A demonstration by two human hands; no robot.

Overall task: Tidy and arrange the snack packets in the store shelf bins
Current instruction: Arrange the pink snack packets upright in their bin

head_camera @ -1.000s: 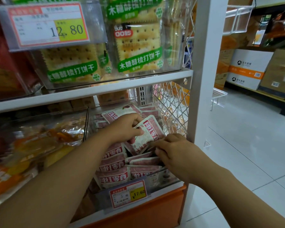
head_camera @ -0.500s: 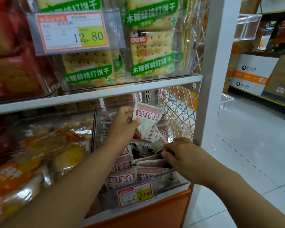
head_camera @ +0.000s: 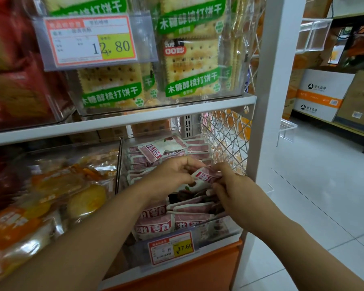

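Head camera looks down, near the bin [head_camera: 225, 230].

The topmost small pink-and-white snack packet [head_camera: 206, 175] carries a red band with white characters; the stacked pink-and-white plastic packets [head_camera: 156, 225] beneath it at the lower shelf's right end repeat those colours; the small white price tag [head_camera: 171, 247] on the front edge has a red-orange border and a yellow block; the larger white price tag [head_camera: 90, 39] on the upper shelf shows the same scheme; the pale tan cracker packs [head_camera: 190, 66] are dotted with rows of holes and banded green with white characters; the clear-wrapped bread packets [head_camera: 57, 192] toward the left are orange and yellow; the wire side panel [head_camera: 225, 139] is white in a diamond lattice; the flat shelf boards [head_camera: 177, 111] are white, the base panel [head_camera: 187, 276] orange.
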